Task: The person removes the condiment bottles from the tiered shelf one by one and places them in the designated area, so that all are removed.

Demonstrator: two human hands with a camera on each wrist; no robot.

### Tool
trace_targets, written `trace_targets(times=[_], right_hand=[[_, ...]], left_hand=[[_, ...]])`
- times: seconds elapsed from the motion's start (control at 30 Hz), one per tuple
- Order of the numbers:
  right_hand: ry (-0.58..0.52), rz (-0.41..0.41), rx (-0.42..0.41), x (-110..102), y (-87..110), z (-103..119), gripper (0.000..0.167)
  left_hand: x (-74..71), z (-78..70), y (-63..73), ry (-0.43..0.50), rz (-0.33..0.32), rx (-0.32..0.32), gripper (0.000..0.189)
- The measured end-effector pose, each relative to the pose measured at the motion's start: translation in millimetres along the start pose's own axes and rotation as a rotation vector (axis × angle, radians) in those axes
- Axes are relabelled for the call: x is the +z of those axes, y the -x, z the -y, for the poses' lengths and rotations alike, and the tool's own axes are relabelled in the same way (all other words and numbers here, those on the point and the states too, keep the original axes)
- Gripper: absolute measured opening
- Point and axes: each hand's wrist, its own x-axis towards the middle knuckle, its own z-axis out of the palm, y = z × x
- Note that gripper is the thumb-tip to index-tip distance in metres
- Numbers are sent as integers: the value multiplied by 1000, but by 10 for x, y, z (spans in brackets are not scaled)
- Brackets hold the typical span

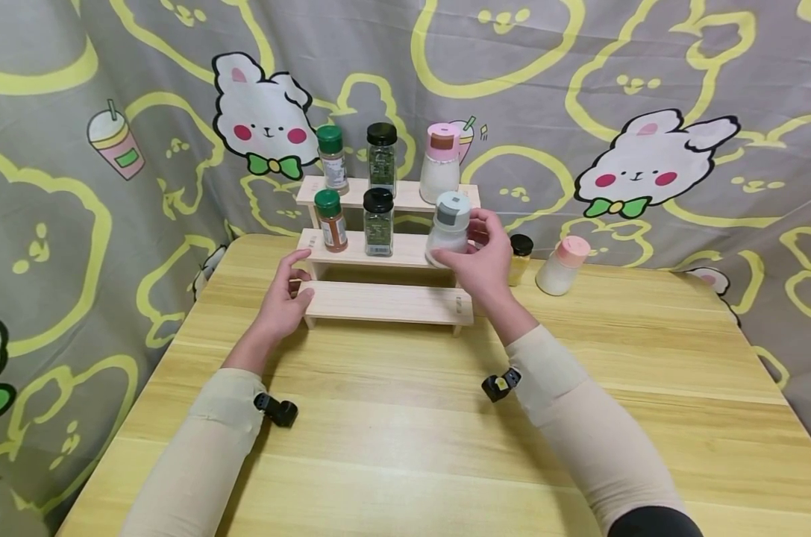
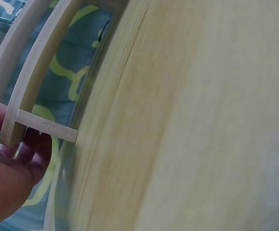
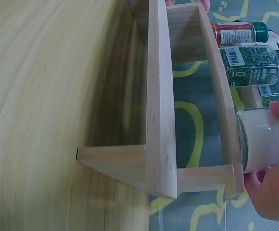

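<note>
A three-tier wooden spice rack stands on the table against the curtain. With thumb and fingers, my left hand grips its left end; the left wrist view shows the fingers about a shelf end. My right hand holds a grey-capped glass shaker of white contents at the middle shelf's right end. Sharing that tier are a green-capped spice jar and a black-capped jar of green flakes. Above them stand another green-capped jar, another black-capped jar and a pink-capped shaker.
Right of the rack, a black-capped jar with yellow contents and another pink-capped shaker stand on the wooden table. A patterned grey curtain hangs close behind and along both sides.
</note>
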Motion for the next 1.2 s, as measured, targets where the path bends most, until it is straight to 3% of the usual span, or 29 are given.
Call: trace_targets(times=[0.17, 0.5, 0.67, 0.73, 0.9, 1.2], right_hand=[[10, 8, -25, -97, 19, -16, 66], [15, -16, -33, -280, 67, -31, 67], [2, -18, -6, -356, 82, -29, 69], [-3, -16, -3, -387, 94, -30, 70], [7, -23, -3, -459, 129, -50, 69], [32, -34, -23, -603, 174, -83, 69]], left_hand=[[-7, 118, -34, -18, -10, 1, 67], [-7, 127, -34, 5, -9, 17, 67], [7, -122, 32, 8, 6, 12, 63], [9, -139, 36, 9, 10, 12, 62], [-3, 95, -22, 6, -2, 19, 66], [-1, 124, -26, 4, -8, 31, 68]])
